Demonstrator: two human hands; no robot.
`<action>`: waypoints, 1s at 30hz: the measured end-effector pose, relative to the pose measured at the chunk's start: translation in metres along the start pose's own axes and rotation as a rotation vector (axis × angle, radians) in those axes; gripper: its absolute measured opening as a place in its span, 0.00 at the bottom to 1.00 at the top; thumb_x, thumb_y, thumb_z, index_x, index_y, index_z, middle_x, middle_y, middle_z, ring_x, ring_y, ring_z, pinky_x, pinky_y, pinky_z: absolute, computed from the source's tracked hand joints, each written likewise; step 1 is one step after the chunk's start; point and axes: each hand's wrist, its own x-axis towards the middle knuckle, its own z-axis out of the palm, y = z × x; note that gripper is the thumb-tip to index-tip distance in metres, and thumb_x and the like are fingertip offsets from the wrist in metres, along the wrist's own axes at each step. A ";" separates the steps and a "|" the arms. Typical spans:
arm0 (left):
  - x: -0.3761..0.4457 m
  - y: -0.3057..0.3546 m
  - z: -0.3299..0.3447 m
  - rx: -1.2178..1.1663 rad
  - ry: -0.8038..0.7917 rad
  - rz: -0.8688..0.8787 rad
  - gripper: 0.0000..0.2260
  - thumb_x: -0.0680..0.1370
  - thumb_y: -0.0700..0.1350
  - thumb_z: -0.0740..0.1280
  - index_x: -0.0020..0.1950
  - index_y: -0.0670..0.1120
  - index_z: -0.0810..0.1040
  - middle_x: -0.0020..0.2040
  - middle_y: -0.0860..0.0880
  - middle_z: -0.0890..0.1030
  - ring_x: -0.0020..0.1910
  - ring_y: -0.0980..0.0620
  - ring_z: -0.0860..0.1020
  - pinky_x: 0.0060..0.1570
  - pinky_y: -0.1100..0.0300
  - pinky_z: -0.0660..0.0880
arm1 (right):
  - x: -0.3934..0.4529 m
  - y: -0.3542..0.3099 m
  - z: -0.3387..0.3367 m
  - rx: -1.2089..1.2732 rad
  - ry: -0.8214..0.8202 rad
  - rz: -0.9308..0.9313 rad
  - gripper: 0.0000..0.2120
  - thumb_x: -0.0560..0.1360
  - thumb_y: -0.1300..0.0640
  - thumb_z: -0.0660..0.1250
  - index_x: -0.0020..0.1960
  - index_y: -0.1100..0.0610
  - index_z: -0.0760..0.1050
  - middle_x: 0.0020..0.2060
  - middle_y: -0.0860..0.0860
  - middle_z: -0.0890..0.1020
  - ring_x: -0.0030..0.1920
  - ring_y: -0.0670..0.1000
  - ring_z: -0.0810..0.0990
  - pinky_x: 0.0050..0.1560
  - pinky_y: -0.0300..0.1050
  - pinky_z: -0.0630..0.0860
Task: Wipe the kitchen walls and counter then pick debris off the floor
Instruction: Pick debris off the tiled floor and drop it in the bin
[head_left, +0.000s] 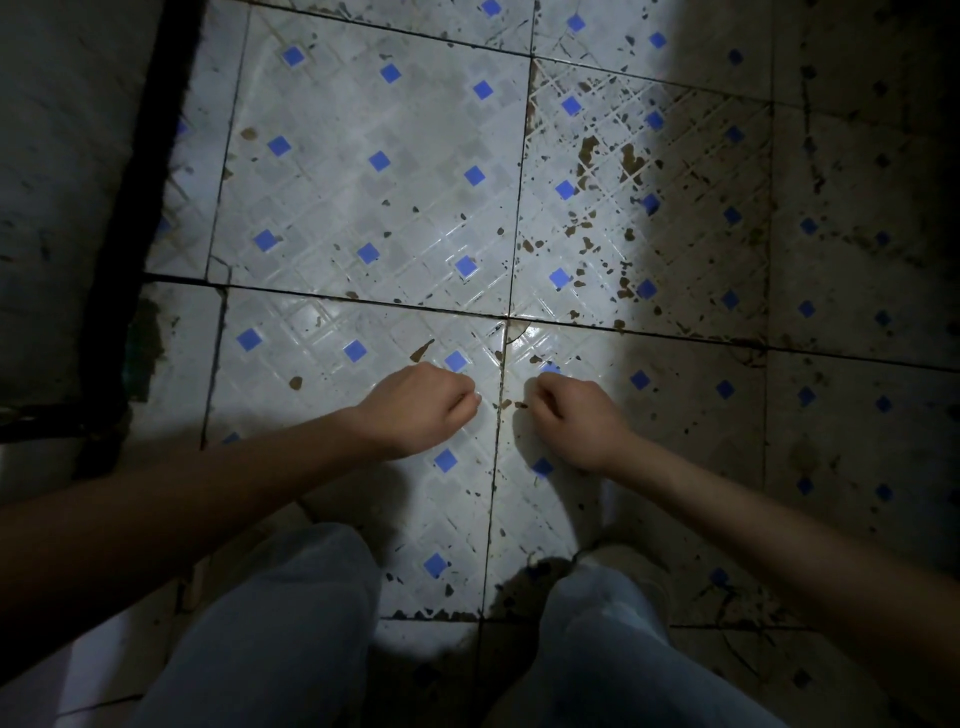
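Low over the white floor tiles (363, 208) with blue squares, my left hand (415, 408) hovers with its fingers curled into a loose fist. Whatever may be inside it is hidden. My right hand (576, 421) faces it from the right, fingers also curled, with its fingertips close to small brown debris bits (514, 404) on the dark grout line between the two hands. Nothing shows in either hand. More brown flakes (589, 150) lie scattered across the tiles further out and to the right.
A dark wall base and black strip (140, 171) run along the left. My knees in grey trousers (291, 623) fill the bottom of the view. Light falls on the middle tiles, while the right side of the floor (841, 260) is in shadow and speckled with dirt.
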 end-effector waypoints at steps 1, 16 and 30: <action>0.001 0.000 0.001 -0.022 0.003 -0.002 0.17 0.82 0.48 0.54 0.32 0.52 0.61 0.30 0.52 0.68 0.30 0.56 0.67 0.30 0.60 0.60 | -0.001 0.000 0.000 0.022 0.010 0.004 0.16 0.80 0.56 0.55 0.34 0.54 0.65 0.28 0.47 0.70 0.29 0.46 0.68 0.31 0.44 0.65; 0.005 0.009 -0.001 -0.170 0.015 -0.129 0.09 0.80 0.42 0.55 0.42 0.48 0.71 0.40 0.48 0.76 0.39 0.51 0.74 0.37 0.61 0.67 | 0.000 0.007 -0.001 0.028 0.046 0.015 0.15 0.77 0.61 0.56 0.31 0.57 0.66 0.27 0.50 0.70 0.29 0.47 0.67 0.33 0.47 0.67; 0.012 0.021 0.007 -0.018 -0.030 -0.059 0.08 0.80 0.50 0.60 0.58 0.51 0.73 0.48 0.52 0.79 0.36 0.57 0.73 0.33 0.67 0.65 | -0.005 0.018 -0.001 0.098 0.093 0.047 0.15 0.76 0.63 0.56 0.31 0.58 0.68 0.28 0.53 0.71 0.31 0.50 0.70 0.35 0.45 0.68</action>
